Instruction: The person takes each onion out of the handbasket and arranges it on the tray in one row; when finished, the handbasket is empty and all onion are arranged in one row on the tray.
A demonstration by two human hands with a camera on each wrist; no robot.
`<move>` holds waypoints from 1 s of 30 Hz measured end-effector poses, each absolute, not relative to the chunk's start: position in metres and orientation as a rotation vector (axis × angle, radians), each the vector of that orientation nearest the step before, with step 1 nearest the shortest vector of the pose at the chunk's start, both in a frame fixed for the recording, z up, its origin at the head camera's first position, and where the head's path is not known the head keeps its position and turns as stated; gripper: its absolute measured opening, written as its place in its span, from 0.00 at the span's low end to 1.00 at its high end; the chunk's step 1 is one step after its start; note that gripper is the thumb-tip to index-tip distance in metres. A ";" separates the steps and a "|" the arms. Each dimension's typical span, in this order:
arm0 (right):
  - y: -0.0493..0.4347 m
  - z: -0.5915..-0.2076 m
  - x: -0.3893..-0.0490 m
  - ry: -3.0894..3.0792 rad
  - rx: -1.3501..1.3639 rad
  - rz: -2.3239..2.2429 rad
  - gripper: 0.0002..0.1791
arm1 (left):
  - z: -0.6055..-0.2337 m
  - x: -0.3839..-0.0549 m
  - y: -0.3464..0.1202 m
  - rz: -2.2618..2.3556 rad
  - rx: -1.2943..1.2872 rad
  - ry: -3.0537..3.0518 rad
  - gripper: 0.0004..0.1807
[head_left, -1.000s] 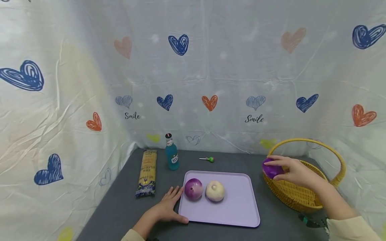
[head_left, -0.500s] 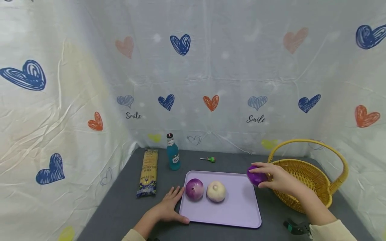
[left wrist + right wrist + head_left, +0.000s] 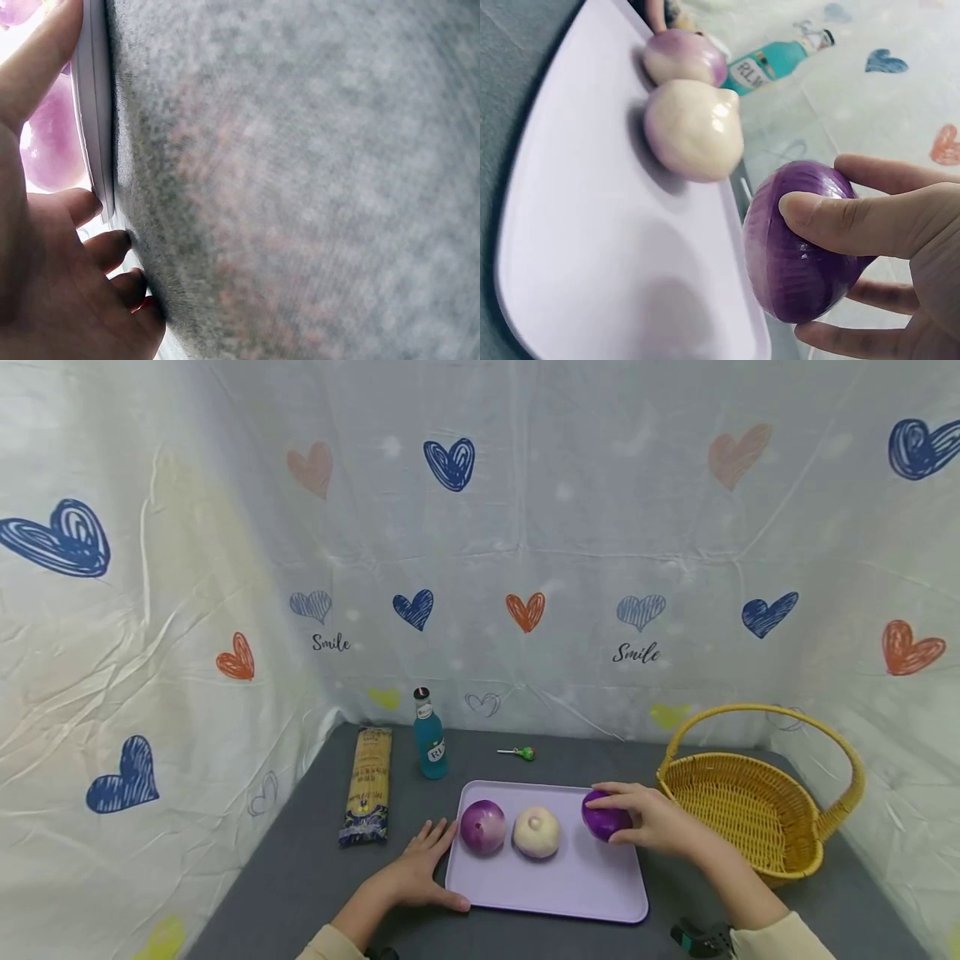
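Observation:
My right hand (image 3: 651, 818) holds a dark purple onion (image 3: 802, 240) between thumb and fingers, over the right part of the lilac tray (image 3: 555, 897). In the right wrist view a shadow lies on the tray beneath this onion. My left hand (image 3: 415, 870) rests at the tray's left edge, fingers spread and thumb at the near corner. The left wrist view shows its fingers (image 3: 109, 251) beside the tray rim. On the tray sit a purple-and-white onion (image 3: 482, 827) at the left and a round whitish bulb with a small nub (image 3: 536, 832) beside it.
A yellow wicker basket (image 3: 738, 810) with a tall handle stands right of the tray. Behind and left are a blue bottle (image 3: 431, 745), a yellow packet (image 3: 367, 785) and a lollipop (image 3: 517, 752). A dark strap-like object (image 3: 701, 937) shows near my right sleeve.
My right hand has carried the purple onion leftward from the basket to above the tray's right side. The left hand has stayed at the tray's left edge.

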State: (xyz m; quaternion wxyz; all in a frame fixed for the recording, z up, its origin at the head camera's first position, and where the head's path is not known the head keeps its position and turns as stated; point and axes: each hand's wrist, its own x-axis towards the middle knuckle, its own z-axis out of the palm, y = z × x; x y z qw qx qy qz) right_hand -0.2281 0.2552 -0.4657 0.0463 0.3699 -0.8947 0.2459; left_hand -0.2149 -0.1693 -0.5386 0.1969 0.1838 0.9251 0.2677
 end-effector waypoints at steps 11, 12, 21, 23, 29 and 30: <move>0.239 -0.483 -0.230 -2.768 1.215 0.917 0.27 | -0.536 -0.213 -0.168 0.760 0.514 2.586 0.69; 0.238 -0.484 -0.231 -2.769 1.221 0.923 0.27 | -0.536 -0.212 -0.168 0.759 0.513 2.587 0.68; 0.234 -0.495 -0.230 -2.829 1.157 0.783 0.31 | -0.535 -0.212 -0.168 0.750 0.522 2.594 0.69; 0.234 -0.497 -0.229 -2.868 1.120 0.753 0.33 | -0.535 -0.212 -0.168 0.750 0.524 2.594 0.69; 0.233 -0.497 -0.229 -2.900 1.061 0.751 0.36 | -0.534 -0.213 -0.168 0.736 0.527 2.598 0.69; 0.234 -0.497 -0.229 -2.905 1.058 0.757 0.36 | -0.534 -0.212 -0.168 0.735 0.527 2.598 0.68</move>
